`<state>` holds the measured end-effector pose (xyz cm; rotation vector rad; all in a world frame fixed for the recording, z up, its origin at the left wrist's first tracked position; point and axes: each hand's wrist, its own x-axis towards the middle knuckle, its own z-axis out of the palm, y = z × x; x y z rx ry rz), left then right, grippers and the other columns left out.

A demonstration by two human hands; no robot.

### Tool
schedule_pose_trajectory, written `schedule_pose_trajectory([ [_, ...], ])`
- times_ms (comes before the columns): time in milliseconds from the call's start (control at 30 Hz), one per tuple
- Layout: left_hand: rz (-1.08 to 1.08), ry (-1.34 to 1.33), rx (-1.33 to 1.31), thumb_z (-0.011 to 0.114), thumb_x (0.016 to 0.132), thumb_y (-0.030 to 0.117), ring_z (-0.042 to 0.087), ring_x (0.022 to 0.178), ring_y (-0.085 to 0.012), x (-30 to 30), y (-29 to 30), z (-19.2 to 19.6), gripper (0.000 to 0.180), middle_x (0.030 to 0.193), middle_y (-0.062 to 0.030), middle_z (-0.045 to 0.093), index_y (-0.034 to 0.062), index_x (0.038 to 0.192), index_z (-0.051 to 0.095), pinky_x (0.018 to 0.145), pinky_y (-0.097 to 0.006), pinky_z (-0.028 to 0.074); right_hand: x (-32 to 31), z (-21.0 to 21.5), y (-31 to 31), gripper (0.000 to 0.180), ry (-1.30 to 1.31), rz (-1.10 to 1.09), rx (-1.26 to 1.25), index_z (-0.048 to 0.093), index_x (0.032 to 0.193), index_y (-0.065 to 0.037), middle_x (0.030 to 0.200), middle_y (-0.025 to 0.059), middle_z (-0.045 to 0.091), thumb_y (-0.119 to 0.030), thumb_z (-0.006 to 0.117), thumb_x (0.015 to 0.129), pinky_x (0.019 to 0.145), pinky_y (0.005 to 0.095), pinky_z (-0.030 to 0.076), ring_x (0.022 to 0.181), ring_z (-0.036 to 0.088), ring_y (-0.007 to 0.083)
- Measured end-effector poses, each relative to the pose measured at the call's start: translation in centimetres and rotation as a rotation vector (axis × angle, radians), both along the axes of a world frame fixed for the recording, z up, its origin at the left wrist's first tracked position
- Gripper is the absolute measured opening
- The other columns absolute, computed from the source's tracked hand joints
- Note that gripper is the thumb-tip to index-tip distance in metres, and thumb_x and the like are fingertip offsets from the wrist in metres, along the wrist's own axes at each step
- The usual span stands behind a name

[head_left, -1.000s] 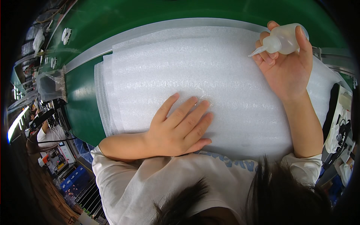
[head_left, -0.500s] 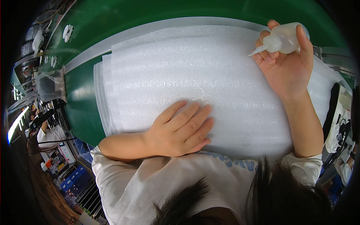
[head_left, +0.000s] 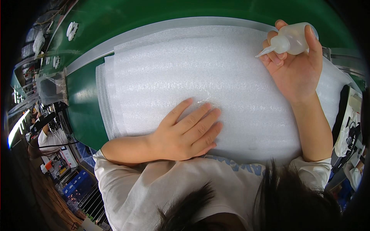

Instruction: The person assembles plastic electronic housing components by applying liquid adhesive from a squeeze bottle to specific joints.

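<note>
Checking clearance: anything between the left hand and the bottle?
Toward the body of the bottle, yes: the curled fingers of the right hand, just below the nozzle in the picture. From the left hand toward the nozzle, only foam sheet; nothing visible blocks it.

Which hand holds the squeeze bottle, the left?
No, the right hand holds the squeeze bottle, while the left hand is spread over the white foam sheet.

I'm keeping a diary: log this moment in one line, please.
left hand: spread on white foam sheets | right hand: holding translucent squeeze bottle | surface beneath: green table
</note>
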<state>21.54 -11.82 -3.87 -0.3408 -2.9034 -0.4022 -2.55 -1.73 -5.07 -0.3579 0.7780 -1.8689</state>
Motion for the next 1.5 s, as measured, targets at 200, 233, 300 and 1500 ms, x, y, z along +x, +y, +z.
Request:
schedule_pose_trajectory([
  [200,0.014,-0.001,-0.025,0.055,0.076,0.031,0.054,0.101,-0.0269,0.05,0.13,-0.04,0.033,0.108,-0.0136,0.057,0.0071,0.097,0.062,0.091,-0.044,0.038,-0.01,0.04,0.03,0.044,-0.006,0.014,-0.014,0.049,0.098,-0.006,0.062,0.0002,0.041,-0.047,0.039,0.086,0.062,0.0219,0.032,0.058,0.037,0.0094],
  [233,0.027,0.013,-0.029,0.055,0.075,0.03,0.055,0.1,-0.0268,0.1,0.1,-0.05,0.033,0.108,-0.0136,0.057,0.0069,0.097,0.062,0.09,-0.044,0.039,0.03,0.04,0.0,0.044,-0.009,0.01,-0.012,0.048,0.098,-0.006,0.062,0.0002,0.04,-0.047,0.039,0.086,0.062,0.0219,0.032,0.058,0.037,0.0094],
  [300,0.04,0.026,-0.032,0.056,0.075,0.03,0.055,0.099,-0.0267,0.18,0.02,-0.08,0.033,0.107,-0.0136,0.057,0.0068,0.097,0.062,0.09,-0.044,0.039,0.02,0.04,-0.06,0.044,-0.009,0.015,-0.02,0.048,0.098,-0.006,0.062,0.0003,0.04,-0.047,0.039,0.086,0.061,0.0219,0.032,0.058,0.037,0.0094],
  [1500,0.095,-0.028,-0.041,0.059,0.072,0.03,0.052,0.102,-0.0284,-0.23,-0.19,0.24,0.039,0.113,-0.0147,0.054,0.0071,0.104,0.059,0.089,-0.044,0.038,-0.21,0.13,0.21,0.044,-0.023,0.008,-0.008,0.05,0.1,-0.005,0.063,0.0001,0.039,-0.046,0.04,0.086,0.064,0.0227,0.032,0.058,0.036,0.0096],
])
